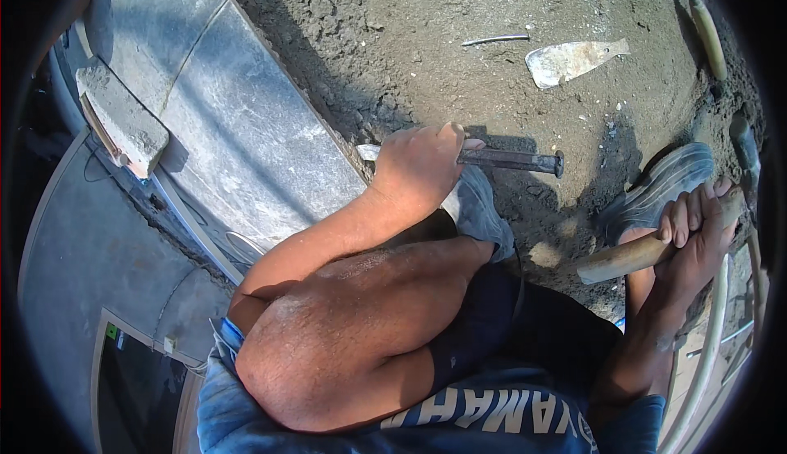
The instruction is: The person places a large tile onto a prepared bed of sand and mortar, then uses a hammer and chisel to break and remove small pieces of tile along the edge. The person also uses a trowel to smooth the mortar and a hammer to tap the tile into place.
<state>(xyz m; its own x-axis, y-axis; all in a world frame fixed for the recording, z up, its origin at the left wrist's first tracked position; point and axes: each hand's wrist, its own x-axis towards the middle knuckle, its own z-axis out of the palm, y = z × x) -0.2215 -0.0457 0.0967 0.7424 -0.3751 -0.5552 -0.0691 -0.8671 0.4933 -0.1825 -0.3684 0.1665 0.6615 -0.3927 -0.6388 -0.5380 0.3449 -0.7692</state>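
Observation:
My left hand (pixel 410 163) is closed round a dark metal chisel (pixel 512 159), held sideways above the sandy mortar bed near the edge of a grey stone slab (pixel 238 126); a pale flat end shows left of my fist. My right hand (pixel 697 229) grips a wooden handle (pixel 611 261) at the right, above my bent leg; I cannot make out what, if anything, is at its far end. A pale, worn trowel-like blade (pixel 566 65) and a thin metal rod (pixel 492 39) lie on the rough mortar (pixel 426 20) beyond my hands.
A mortar-coated block (pixel 123 114) sits at the left on the slab's edge, beside a lower grey surface (pixel 106 233) with a dark framed opening (pixel 139 397). My shoes (pixel 656 183) are on the mortar. Hoses or pipes (pixel 707 32) run along the right edge.

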